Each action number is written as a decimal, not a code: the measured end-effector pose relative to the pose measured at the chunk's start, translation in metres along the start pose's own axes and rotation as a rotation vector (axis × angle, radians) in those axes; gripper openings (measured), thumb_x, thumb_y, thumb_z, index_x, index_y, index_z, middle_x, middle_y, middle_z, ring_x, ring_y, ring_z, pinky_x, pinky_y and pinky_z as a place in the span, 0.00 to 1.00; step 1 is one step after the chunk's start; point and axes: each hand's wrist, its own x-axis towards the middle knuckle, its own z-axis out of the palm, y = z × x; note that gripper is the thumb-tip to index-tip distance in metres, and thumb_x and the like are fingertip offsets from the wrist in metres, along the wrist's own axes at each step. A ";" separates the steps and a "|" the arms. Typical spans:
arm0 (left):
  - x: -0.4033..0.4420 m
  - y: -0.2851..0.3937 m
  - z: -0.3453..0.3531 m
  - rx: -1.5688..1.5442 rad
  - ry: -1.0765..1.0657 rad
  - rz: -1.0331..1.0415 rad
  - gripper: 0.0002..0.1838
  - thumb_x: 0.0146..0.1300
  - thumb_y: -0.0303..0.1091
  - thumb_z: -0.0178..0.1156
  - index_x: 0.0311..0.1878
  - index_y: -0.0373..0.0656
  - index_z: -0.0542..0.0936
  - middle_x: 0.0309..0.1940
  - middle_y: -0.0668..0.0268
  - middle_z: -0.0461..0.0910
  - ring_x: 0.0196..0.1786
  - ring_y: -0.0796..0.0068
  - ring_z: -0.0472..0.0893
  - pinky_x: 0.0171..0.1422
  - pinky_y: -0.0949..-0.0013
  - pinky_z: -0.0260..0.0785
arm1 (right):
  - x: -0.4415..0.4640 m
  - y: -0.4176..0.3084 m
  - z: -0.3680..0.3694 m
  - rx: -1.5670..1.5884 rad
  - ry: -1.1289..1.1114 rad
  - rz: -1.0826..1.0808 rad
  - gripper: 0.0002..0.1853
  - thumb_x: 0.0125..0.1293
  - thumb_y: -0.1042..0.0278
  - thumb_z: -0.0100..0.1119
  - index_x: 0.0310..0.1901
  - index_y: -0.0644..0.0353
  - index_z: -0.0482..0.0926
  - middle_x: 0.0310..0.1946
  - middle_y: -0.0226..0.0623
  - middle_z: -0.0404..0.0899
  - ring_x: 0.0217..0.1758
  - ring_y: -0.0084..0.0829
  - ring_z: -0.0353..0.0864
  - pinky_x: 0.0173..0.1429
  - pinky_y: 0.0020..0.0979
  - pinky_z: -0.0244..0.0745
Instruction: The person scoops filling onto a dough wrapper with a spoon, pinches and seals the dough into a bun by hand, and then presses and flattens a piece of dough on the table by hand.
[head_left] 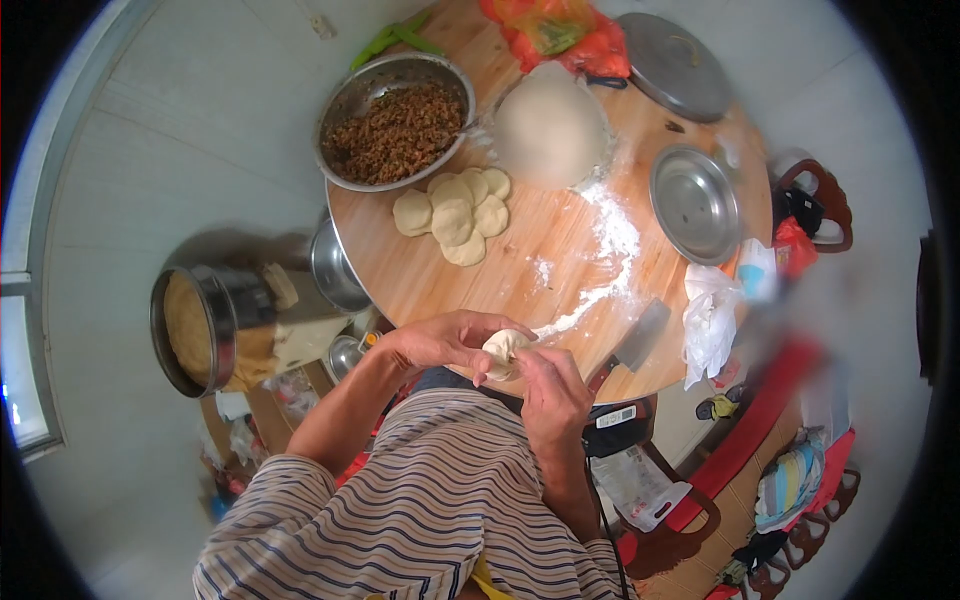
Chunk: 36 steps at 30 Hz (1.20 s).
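Note:
A small stuffed bun (503, 354) of pale dough is held over the table's near edge, its top partly gathered. My left hand (450, 342) cups it from the left with the fingers curled round it. From the right, the fingertips of my right hand (553, 385) pinch the dough at its edge. Flattened dough rounds (452, 222) lie overlapping on the wooden table (400, 270) beyond my left hand. Behind them stands a metal bowl of brown minced filling (398, 135). Whether filling is inside the bun is hidden.
White flour (615, 245) streaks the table. A cleaver (642, 336) lies near the right edge. Farther back are a large pale dough mass (550, 130), blurred, a metal basin (695, 205), a round lid (675, 65) and a red bag (560, 35). A steamer pot (215, 330) stands left.

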 end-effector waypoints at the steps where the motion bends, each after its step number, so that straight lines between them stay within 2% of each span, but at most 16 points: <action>1: -0.001 0.001 0.001 0.036 0.026 -0.052 0.52 0.62 0.61 0.75 0.79 0.37 0.66 0.55 0.64 0.83 0.49 0.77 0.82 0.47 0.74 0.78 | 0.001 -0.001 -0.001 -0.001 -0.011 -0.008 0.11 0.64 0.82 0.69 0.47 0.61 0.86 0.39 0.35 0.83 0.39 0.38 0.90 0.38 0.36 0.85; 5: -0.003 0.003 0.000 0.049 0.031 -0.045 0.50 0.63 0.58 0.75 0.79 0.38 0.66 0.54 0.64 0.82 0.49 0.77 0.82 0.44 0.75 0.78 | 0.002 -0.004 -0.003 -0.019 -0.021 -0.009 0.11 0.64 0.81 0.69 0.47 0.60 0.86 0.40 0.35 0.83 0.38 0.38 0.90 0.39 0.36 0.85; 8: -0.002 0.003 0.004 -0.020 0.039 0.018 0.48 0.64 0.58 0.74 0.78 0.38 0.67 0.53 0.63 0.83 0.49 0.74 0.83 0.42 0.72 0.82 | 0.002 -0.005 -0.003 -0.065 -0.014 -0.025 0.11 0.64 0.79 0.69 0.47 0.59 0.86 0.40 0.34 0.83 0.38 0.37 0.90 0.38 0.36 0.85; 10: 0.000 -0.001 0.006 -0.063 0.073 0.067 0.40 0.68 0.56 0.71 0.75 0.41 0.72 0.53 0.63 0.83 0.52 0.73 0.84 0.44 0.71 0.84 | 0.002 -0.006 -0.004 -0.138 -0.010 -0.055 0.10 0.64 0.78 0.69 0.46 0.57 0.86 0.40 0.33 0.82 0.38 0.35 0.90 0.37 0.34 0.85; 13: -0.003 0.012 0.010 -0.026 0.044 -0.035 0.37 0.72 0.56 0.67 0.74 0.40 0.73 0.54 0.61 0.83 0.52 0.71 0.85 0.45 0.70 0.87 | 0.002 -0.005 -0.004 -0.148 -0.008 -0.057 0.09 0.64 0.77 0.70 0.45 0.57 0.86 0.40 0.32 0.83 0.38 0.34 0.90 0.37 0.33 0.85; 16: 0.000 0.010 0.006 0.026 0.008 -0.004 0.33 0.75 0.54 0.63 0.72 0.39 0.76 0.53 0.60 0.84 0.52 0.70 0.86 0.41 0.70 0.87 | 0.002 -0.005 -0.005 -0.126 0.004 -0.054 0.08 0.64 0.76 0.70 0.44 0.56 0.86 0.39 0.32 0.83 0.37 0.33 0.90 0.36 0.33 0.85; 20: 0.001 0.012 0.004 0.090 0.019 -0.044 0.33 0.76 0.55 0.62 0.70 0.37 0.78 0.53 0.59 0.84 0.49 0.69 0.86 0.39 0.70 0.87 | 0.002 -0.003 -0.002 -0.067 0.037 0.012 0.09 0.65 0.76 0.71 0.46 0.57 0.86 0.38 0.32 0.83 0.35 0.33 0.90 0.35 0.33 0.84; 25: 0.007 0.008 -0.001 0.093 -0.056 -0.054 0.32 0.76 0.54 0.61 0.69 0.35 0.78 0.49 0.59 0.86 0.42 0.70 0.87 0.36 0.69 0.87 | 0.004 0.000 -0.006 -0.093 0.031 -0.080 0.10 0.61 0.76 0.74 0.44 0.57 0.89 0.37 0.31 0.83 0.34 0.32 0.89 0.32 0.31 0.83; 28: 0.009 0.009 0.001 0.065 -0.054 -0.059 0.32 0.77 0.54 0.61 0.68 0.34 0.79 0.45 0.60 0.86 0.41 0.70 0.87 0.36 0.69 0.87 | 0.003 0.002 -0.008 -0.094 0.026 -0.073 0.08 0.60 0.76 0.75 0.41 0.57 0.89 0.37 0.30 0.82 0.33 0.31 0.88 0.31 0.32 0.82; 35: 0.013 0.002 -0.007 0.048 -0.088 -0.107 0.32 0.76 0.54 0.62 0.66 0.32 0.80 0.43 0.59 0.86 0.40 0.72 0.87 0.36 0.69 0.86 | 0.004 0.002 -0.009 -0.107 -0.009 -0.073 0.07 0.61 0.77 0.73 0.40 0.57 0.88 0.37 0.29 0.82 0.33 0.31 0.88 0.33 0.33 0.82; 36: 0.014 0.000 -0.008 0.052 -0.090 -0.113 0.37 0.72 0.58 0.65 0.68 0.31 0.78 0.43 0.59 0.86 0.38 0.74 0.86 0.34 0.70 0.84 | 0.004 0.003 -0.008 -0.105 -0.011 -0.068 0.07 0.61 0.77 0.73 0.40 0.57 0.88 0.37 0.29 0.83 0.33 0.32 0.88 0.33 0.33 0.83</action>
